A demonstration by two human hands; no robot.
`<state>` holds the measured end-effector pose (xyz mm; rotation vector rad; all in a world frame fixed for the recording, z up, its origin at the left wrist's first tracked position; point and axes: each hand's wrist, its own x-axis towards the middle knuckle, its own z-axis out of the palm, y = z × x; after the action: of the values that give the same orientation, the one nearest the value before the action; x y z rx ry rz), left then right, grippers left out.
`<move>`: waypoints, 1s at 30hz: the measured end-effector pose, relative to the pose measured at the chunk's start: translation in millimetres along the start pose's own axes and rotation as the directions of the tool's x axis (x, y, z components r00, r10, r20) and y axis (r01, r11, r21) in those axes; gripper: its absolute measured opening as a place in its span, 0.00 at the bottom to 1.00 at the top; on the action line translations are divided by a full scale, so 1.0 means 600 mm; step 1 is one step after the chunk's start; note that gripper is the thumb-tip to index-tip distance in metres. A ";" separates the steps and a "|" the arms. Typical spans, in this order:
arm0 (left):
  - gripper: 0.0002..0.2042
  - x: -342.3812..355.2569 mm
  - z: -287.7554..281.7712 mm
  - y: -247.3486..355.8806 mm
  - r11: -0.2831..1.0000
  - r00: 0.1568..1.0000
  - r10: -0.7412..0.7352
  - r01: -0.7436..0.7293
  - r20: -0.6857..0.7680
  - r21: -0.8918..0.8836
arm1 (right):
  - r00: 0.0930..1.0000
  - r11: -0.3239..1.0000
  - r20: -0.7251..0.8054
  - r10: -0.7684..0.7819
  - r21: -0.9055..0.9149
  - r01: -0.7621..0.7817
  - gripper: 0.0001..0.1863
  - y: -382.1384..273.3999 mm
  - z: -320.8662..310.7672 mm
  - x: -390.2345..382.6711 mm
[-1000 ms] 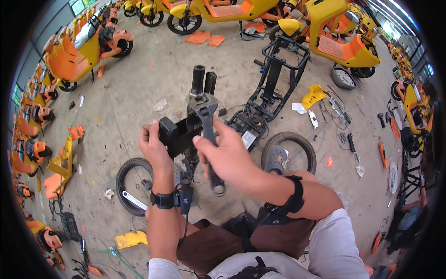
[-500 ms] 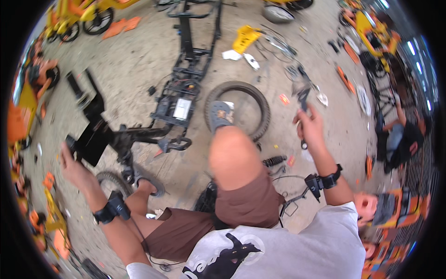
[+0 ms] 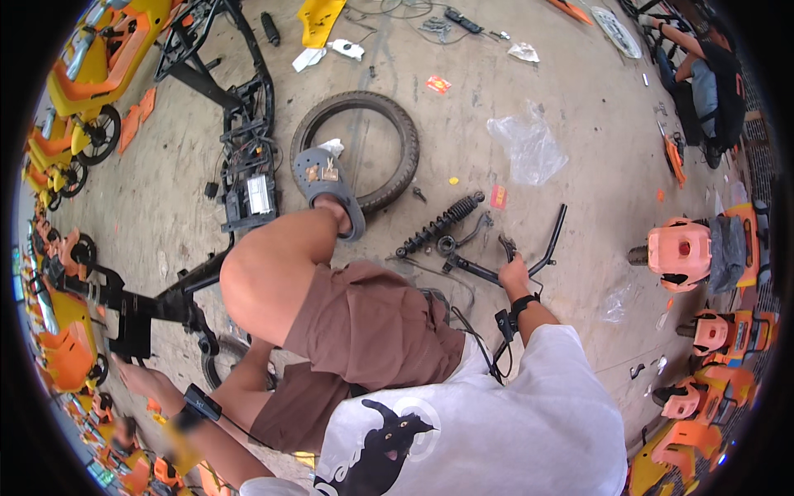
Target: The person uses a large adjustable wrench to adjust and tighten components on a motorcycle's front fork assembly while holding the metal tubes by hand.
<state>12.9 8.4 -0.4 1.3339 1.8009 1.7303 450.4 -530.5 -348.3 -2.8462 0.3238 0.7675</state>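
Your 2 hands work well apart: your right hand (image 3: pixel 514 274) is wrapped around a dark wrench (image 3: pixel 507 246) near a bent black tube (image 3: pixel 556 236), your left hand (image 3: pixel 147 385) beside the black frame (image 3: pixel 131 331) (whether gripping it, we cannot tell).

Black covers the long tubular metal scooter frame (image 3: pixel 269 124), its boxy silver-white fitted unit (image 3: pixel 260 194) the one bright patch; dark grey marks the slim metal wrench (image 3: pixel 507 246). The white cotton T-shirt (image 3: pixel 513 413) carries a black cat print (image 3: pixel 385 442) with amber eyes and pale lettering — above plain brown cloth shorts (image 3: pixel 372 331) and a grey perforated rubber clog (image 3: pixel 313 169). The round ribbed rubber tyre (image 3: pixel 409 153) is charcoal, the coiled metal shock absorber (image 3: pixel 442 223) black, the bent plastic panel (image 3: pixel 320 21) bright yellow — the bare concrete floor (image 3: pixel 595 182) a dusty grey-beige
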 end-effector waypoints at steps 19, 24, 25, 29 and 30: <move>0.07 -0.218 -0.424 -0.123 0.851 0.915 -0.402 0.391 -0.045 0.350 | 0.678 0.429 0.434 -0.593 -0.543 0.722 0.29 -0.246 0.022 -0.009; 0.12 -0.389 -0.579 -0.450 0.527 0.798 -0.570 0.173 0.195 0.832 | 0.304 -0.143 0.669 -0.678 -0.526 0.838 0.28 -0.493 0.086 -0.113; 0.12 -0.424 -0.586 -0.484 0.497 0.727 -0.663 0.249 0.179 0.831 | 0.261 -0.262 0.707 -0.657 -0.539 0.800 0.28 -0.540 0.106 -0.136; 0.14 -0.524 -0.573 -0.609 0.423 0.547 -0.836 0.601 0.036 0.678 | 0.209 -0.652 0.849 -0.485 -0.511 0.560 0.28 -0.665 0.193 -0.227; 0.15 -0.519 -0.547 -0.632 0.454 0.604 -0.797 0.607 -0.008 0.652 | 0.229 -0.712 0.867 -0.444 -0.496 0.498 0.28 -0.683 0.208 -0.241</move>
<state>-224.8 -372.0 -383.7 0.6991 2.3197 0.4565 372.8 -85.4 -334.8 -2.2398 -3.3735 0.6304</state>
